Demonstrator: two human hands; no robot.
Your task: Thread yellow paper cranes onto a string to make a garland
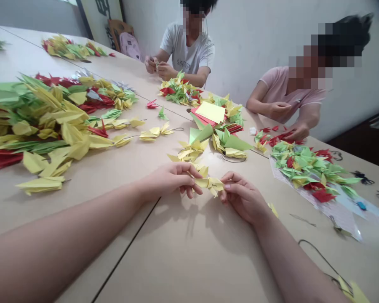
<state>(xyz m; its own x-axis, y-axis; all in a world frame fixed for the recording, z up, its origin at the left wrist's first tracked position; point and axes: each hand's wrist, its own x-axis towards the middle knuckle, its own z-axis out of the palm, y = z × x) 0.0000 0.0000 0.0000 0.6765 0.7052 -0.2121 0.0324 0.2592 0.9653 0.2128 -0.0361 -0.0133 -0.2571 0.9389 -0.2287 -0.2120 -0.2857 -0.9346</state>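
Between both hands, just above the table, is a yellow folded paper crane (210,184). My left hand (180,179) pinches its left end between thumb and fingers. The right end is gripped by the fingertips of my right hand (240,191). A small dark mark, perhaps a bit of cord, shows at the crane's middle. Right behind my hands lie more yellow folded cranes (189,151), partly covered by the left fingers. Yellow folded pieces (235,153) with a dark cord loop rest a little farther back.
A large heap of green, yellow and red paper cranes (50,113) spreads at the left. Square paper sheets (211,112) are stacked ahead. Another crane pile (303,166) lies on plastic sheeting at right, near dark cords (363,177). Two people (188,50) sit across the table (189,261).
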